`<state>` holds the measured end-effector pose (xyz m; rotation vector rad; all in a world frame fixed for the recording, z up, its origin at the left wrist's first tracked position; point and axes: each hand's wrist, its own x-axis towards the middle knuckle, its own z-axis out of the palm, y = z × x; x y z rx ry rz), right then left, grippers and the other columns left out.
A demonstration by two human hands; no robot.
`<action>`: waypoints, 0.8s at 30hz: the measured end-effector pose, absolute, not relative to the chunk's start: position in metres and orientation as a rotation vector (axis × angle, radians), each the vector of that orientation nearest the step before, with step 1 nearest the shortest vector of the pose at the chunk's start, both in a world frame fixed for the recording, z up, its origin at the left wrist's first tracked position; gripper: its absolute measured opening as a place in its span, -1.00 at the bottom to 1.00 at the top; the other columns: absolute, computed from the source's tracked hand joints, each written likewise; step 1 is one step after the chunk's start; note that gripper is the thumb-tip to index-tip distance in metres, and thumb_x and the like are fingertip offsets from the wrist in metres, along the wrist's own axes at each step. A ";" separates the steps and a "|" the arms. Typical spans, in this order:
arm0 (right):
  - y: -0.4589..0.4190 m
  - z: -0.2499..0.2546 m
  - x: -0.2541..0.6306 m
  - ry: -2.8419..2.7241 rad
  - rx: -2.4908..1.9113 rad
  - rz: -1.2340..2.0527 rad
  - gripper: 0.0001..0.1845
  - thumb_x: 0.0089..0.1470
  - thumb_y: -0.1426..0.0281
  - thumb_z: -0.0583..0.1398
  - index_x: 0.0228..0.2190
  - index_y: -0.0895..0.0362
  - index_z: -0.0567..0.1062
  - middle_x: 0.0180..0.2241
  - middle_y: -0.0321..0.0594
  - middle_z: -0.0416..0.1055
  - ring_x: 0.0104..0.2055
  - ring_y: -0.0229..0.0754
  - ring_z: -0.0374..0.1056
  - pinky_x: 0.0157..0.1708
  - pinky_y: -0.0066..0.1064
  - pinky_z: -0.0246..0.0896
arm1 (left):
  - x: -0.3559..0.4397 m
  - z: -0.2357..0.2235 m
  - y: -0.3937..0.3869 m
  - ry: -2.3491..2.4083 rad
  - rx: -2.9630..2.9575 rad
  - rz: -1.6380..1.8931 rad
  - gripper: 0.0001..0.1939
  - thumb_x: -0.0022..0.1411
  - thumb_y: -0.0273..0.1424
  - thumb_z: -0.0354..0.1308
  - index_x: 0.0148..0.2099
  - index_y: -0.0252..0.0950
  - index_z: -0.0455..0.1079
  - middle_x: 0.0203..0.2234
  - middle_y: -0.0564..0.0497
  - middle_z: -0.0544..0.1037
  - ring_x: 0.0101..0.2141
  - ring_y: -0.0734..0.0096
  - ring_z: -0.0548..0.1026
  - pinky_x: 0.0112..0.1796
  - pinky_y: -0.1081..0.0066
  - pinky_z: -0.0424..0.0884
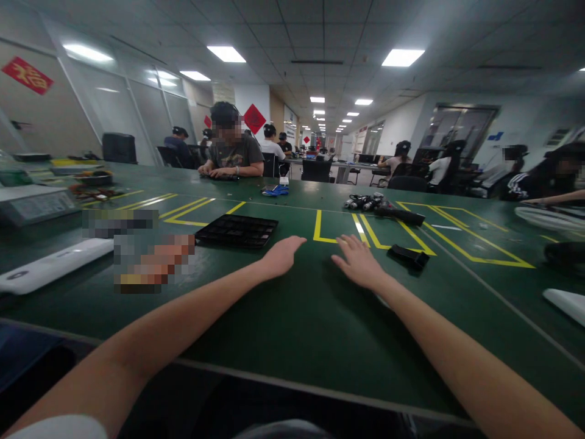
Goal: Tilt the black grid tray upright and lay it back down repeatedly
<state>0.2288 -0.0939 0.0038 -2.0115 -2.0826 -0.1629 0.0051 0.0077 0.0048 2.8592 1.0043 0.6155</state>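
My left hand (282, 256) is held just over the green table (292, 329), thumb side up, with its fingers stretched forward and nothing seen in it. To its left lies a flat black tray (238, 230) divided into compartments, close to the hand. My right hand (359, 262) is spread palm down, low over the table or on it; I cannot tell if it touches. Beside it on the right sits a small black box-like piece (408, 258). Further back are a dark tube-shaped object (401, 214) and a cluster of black and silver parts (363, 201).
Yellow tape outlines (329, 239) mark the tabletop. A long white object (57, 265) lies at left, near a grey box (34, 204). A blue item (275, 190) lies further back. Across the table a person (237, 152) handles something dark. Another white object (567, 305) is at right.
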 end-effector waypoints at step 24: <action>-0.109 -0.008 0.355 -1.503 -2.627 -0.237 -0.44 0.14 0.12 -0.07 0.04 0.13 0.35 0.05 0.07 0.33 0.07 0.21 0.21 -0.09 0.05 0.18 | 0.015 0.020 -0.058 0.764 3.128 0.424 -0.67 0.30 -0.26 -0.10 -0.12 -0.37 0.36 -0.24 -0.18 0.46 -0.24 0.21 0.45 -0.25 0.28 0.37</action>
